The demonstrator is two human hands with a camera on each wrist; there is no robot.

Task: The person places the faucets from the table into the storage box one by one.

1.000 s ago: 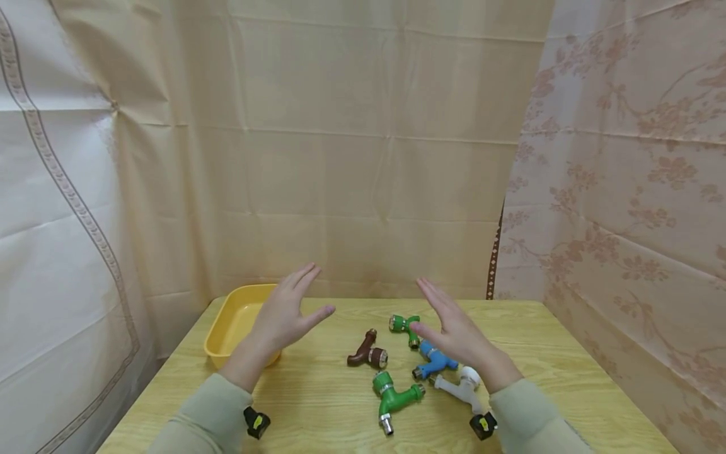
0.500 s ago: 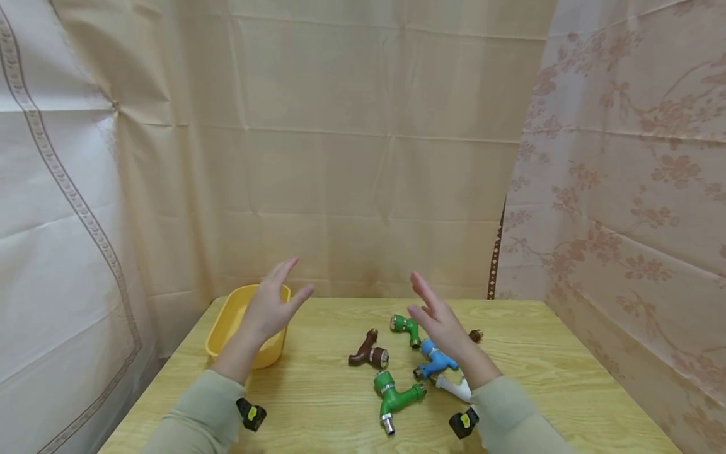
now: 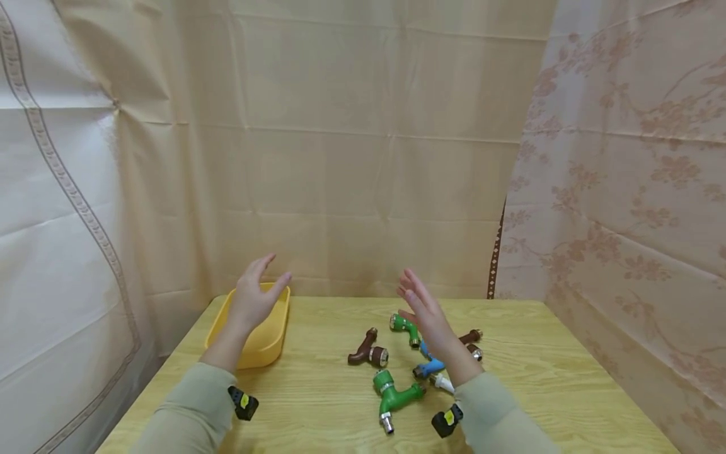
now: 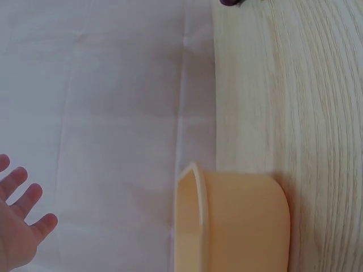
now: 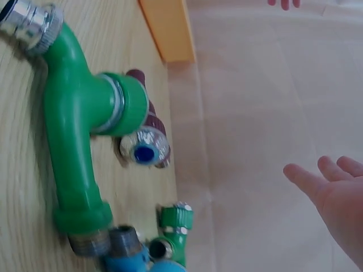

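My left hand (image 3: pixel 252 299) hovers over the yellow plastic tub (image 3: pixel 272 337), fingers extended and thumb spread, holding nothing. My right hand (image 3: pixel 428 318) is raised above a group of water taps, also holding nothing. Nearest the front lies a green tap (image 3: pixel 397 398) with a metal spout end. Beyond it are a brown tap (image 3: pixel 360 354) and another green tap (image 3: pixel 405 326). The right forearm partly covers a blue tap (image 3: pixel 429 368), a white tap (image 3: pixel 443 383) and a second brown tap (image 3: pixel 472 338). In the right wrist view, the front green tap (image 5: pixel 71 136) looms close.
The taps and tub rest on a light wooden table (image 3: pixel 317 403). A beige curtain (image 3: pixel 363 157) hangs behind its far edge, with a flower-patterned cloth (image 3: pixel 635 189) on the right and a white cloth (image 3: pixel 57 221) on the left.
Both hands have drifted left, the left one farther over the tub. The right forearm now covers more of the blue and white taps and uncovers the second brown tap. The taps lie unmoved.
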